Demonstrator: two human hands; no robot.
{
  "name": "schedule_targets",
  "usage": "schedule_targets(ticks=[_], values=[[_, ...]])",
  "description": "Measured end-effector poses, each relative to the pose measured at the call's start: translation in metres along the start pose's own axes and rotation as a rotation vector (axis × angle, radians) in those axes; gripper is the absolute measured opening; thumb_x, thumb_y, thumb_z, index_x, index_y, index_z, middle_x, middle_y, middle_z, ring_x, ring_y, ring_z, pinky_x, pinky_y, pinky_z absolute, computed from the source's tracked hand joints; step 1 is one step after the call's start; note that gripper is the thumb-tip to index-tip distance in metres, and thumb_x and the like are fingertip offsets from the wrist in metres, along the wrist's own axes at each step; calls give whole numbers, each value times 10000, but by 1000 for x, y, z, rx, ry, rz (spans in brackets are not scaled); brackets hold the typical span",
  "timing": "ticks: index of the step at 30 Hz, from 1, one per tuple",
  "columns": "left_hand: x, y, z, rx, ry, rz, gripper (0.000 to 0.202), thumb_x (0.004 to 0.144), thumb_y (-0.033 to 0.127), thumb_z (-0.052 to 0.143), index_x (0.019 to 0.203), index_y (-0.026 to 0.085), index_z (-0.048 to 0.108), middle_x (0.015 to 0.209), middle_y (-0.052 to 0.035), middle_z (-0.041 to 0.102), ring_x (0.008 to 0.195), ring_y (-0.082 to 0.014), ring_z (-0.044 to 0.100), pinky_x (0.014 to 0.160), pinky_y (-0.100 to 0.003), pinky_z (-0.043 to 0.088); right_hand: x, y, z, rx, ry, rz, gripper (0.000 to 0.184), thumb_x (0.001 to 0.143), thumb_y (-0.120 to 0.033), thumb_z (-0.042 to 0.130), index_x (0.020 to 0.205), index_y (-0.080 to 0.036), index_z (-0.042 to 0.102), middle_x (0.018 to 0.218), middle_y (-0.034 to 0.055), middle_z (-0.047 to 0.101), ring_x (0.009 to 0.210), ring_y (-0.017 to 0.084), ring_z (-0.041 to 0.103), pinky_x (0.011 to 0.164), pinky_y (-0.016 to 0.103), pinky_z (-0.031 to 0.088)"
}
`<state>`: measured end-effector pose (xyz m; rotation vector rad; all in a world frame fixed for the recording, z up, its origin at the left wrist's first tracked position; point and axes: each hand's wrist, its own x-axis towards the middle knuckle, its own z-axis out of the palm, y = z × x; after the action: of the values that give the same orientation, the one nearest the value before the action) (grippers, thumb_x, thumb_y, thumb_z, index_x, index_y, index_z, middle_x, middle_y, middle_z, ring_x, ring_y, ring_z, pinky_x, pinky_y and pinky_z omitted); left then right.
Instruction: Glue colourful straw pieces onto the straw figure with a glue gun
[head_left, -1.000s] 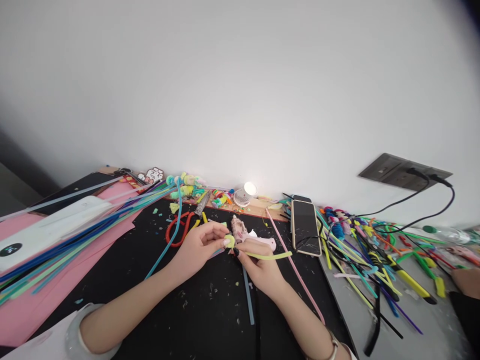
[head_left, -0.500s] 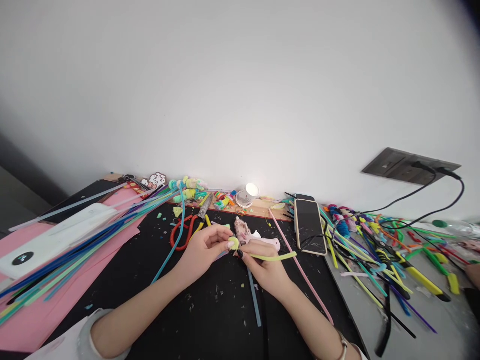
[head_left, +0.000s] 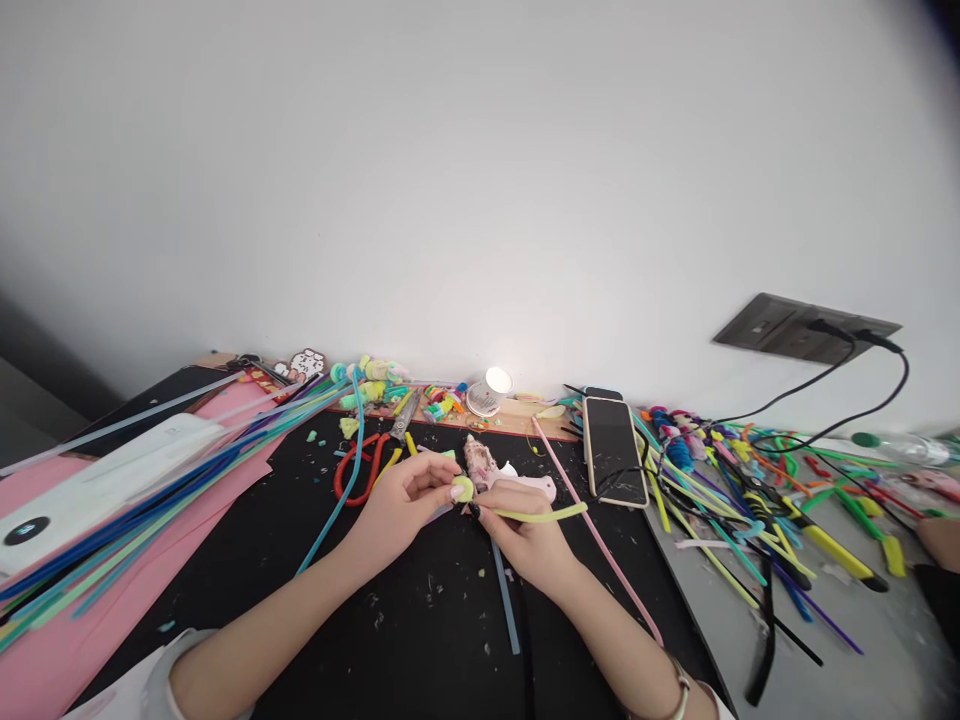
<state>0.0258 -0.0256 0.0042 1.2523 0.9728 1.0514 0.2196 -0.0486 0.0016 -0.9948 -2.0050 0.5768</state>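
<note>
My left hand (head_left: 401, 505) pinches a small rolled yellow-green coil (head_left: 463, 488) over a black mat (head_left: 390, 620). My right hand (head_left: 525, 540) grips the loose tail of the same yellow-green strip (head_left: 551, 513), which sticks out to the right. Both hands meet at the coil, fingers closed. Just behind them lies a pale pink glue gun (head_left: 517, 482) with a crusted nozzle. Red-handled scissors (head_left: 358, 466) lie left of my left hand.
A phone (head_left: 613, 450) lies right of the glue gun. Long coloured strips fan over pink paper (head_left: 112, 560) at left and pile up at right (head_left: 750, 490). Cables run to a wall socket (head_left: 802, 328). A small lit cup (head_left: 487, 390) stands by the wall. Another person's hand (head_left: 937, 540) shows far right.
The hands keep hold of the coil and strip with only slight finger shifts. The view itself has drifted a little.
</note>
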Motion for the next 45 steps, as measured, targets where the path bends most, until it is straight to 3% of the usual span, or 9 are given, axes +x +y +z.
schedule_targets(ticks=[45], values=[[-1,-1,0,1,-3,2,227,720,314,811,871,192,693,828,-33,747,829,-214,723,801,-354,602,1,1,-1,17,1,-41,256,973,-179,527,870,-191,761,716,42,724,621,171,614,576,270,490]])
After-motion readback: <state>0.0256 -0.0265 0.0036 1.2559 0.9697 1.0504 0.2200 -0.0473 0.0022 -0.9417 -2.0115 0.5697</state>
